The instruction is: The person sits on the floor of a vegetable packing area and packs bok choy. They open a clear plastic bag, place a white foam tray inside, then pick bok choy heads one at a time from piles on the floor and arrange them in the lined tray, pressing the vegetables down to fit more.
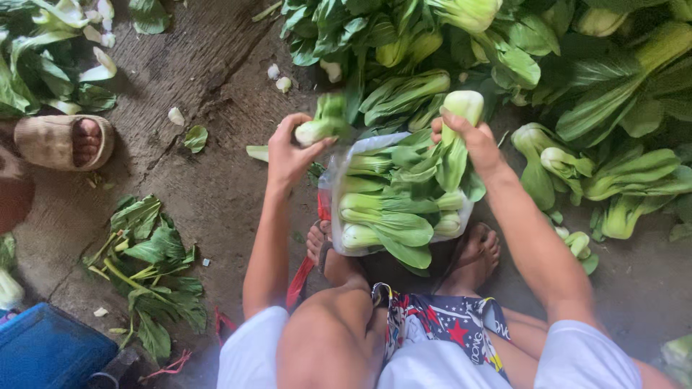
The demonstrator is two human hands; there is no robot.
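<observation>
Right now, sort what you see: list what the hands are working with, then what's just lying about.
In hand:
left hand holding a bok choy
right hand holding a bok choy head
plastic bag filled with greens
bok choy pile in front

Lying about:
loose leaves
blue crate
sandalled foot of another person
stem scraps

1 clear plastic bag (339, 162) of green bok choy between the feet, red-trimmed at left

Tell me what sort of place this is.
Probably a market or farm packing spot: a big heap of green bok choy lies on the bare concrete floor, and both hands load heads into a clear plastic bag.
</observation>
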